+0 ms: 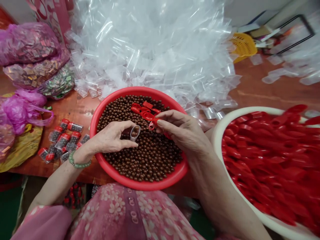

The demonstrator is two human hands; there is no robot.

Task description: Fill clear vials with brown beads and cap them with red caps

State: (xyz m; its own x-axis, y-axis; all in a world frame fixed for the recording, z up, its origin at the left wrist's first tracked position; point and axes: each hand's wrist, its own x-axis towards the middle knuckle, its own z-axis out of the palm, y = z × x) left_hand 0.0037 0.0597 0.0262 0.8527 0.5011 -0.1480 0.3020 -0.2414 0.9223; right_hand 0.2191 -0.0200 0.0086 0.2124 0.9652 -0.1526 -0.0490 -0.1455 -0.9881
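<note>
My left hand (111, 137) pinches a small clear plastic tube (135, 132) holding several brown balls, above a red plastic basin (140, 90). The basin is filled with glossy brown balls (147, 156). My right hand (180, 130) holds a red plastic cap (152, 124) between its fingers, close to the tube but apart from it. Several more red caps (140, 108) lie in a tangle on the balls near the basin's far side.
A white basin (217, 136) heaped with red plastic caps (270, 160) stands at my right. Capped tubes (63, 138) lie on the wooden table (80, 113) at left, beside pink bags (27, 43) of foil packets. A large pile of clear plastic bags (150, 43) rises behind.
</note>
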